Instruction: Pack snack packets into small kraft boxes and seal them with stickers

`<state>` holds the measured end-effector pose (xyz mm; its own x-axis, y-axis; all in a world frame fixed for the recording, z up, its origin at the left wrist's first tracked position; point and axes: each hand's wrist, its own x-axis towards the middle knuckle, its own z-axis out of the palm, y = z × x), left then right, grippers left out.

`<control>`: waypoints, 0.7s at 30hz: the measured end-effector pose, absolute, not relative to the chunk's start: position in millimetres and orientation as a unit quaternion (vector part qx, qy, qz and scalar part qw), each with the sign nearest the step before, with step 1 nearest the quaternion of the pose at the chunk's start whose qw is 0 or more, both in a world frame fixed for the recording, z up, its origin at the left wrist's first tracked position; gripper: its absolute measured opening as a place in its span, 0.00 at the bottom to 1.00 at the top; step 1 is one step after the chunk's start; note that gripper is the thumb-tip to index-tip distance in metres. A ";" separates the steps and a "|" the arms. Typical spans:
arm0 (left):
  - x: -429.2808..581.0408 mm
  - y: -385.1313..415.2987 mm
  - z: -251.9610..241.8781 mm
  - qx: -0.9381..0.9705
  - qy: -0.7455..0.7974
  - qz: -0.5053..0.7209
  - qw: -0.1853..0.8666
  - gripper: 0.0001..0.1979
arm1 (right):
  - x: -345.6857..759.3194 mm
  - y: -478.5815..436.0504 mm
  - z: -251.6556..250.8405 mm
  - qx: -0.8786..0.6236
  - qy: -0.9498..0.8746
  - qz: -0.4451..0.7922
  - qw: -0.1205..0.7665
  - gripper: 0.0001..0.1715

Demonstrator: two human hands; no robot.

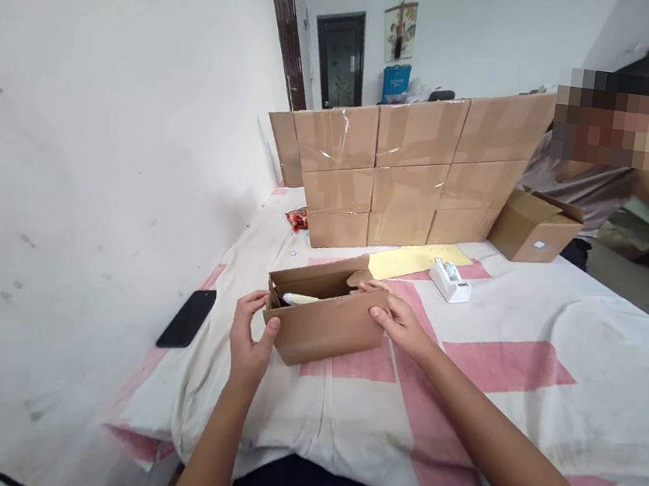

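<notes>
An open-topped cardboard box (329, 330) stands on the cloth-covered table in front of me. My left hand (251, 336) grips its left end, the thumb at the front corner and the fingers along the side. At the right end my right hand (395, 319) holds the wall, thumb on the outer front face and fingertips over the rim. A pale, whitish item (299, 300) shows inside the box; the rest of the contents is hidden by the front wall.
A white tape dispenser (451, 281) and a yellow sheet (417, 261) lie beyond the box. Stacked taped cartons (410, 167) form a wall behind them. Another carton (536, 226) stands near a person at right. A black phone (187, 319) lies left, by the wall.
</notes>
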<state>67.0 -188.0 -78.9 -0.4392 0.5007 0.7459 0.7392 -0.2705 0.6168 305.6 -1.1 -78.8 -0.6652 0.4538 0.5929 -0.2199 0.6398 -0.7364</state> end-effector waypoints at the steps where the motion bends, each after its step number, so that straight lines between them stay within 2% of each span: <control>1: 66.9 -187.9 -79.7 -0.522 -0.596 -0.603 0.098 0.14 | 306.6 -1.3 -76.9 -0.069 -0.807 0.439 0.389 0.20; 7: 69.7 -188.3 -82.2 -0.531 -0.595 -0.594 0.107 0.15 | 311.1 7.8 -66.7 -0.029 -0.822 0.483 0.302 0.19; 18: 78.6 -190.4 -87.3 -0.532 -0.598 -0.588 0.121 0.15 | 307.3 7.7 -76.7 -0.061 -0.814 0.474 0.329 0.16; 21: 72.1 -191.2 -83.1 -0.528 -0.597 -0.595 0.101 0.18 | 308.3 8.6 -78.3 -0.086 -0.809 0.482 0.326 0.17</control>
<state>72.1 -191.2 -83.1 -0.4210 0.5099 0.7502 0.7515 -0.2672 0.6033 308.3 8.6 -78.3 -0.7722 0.4528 0.4457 -0.1762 0.5213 -0.8350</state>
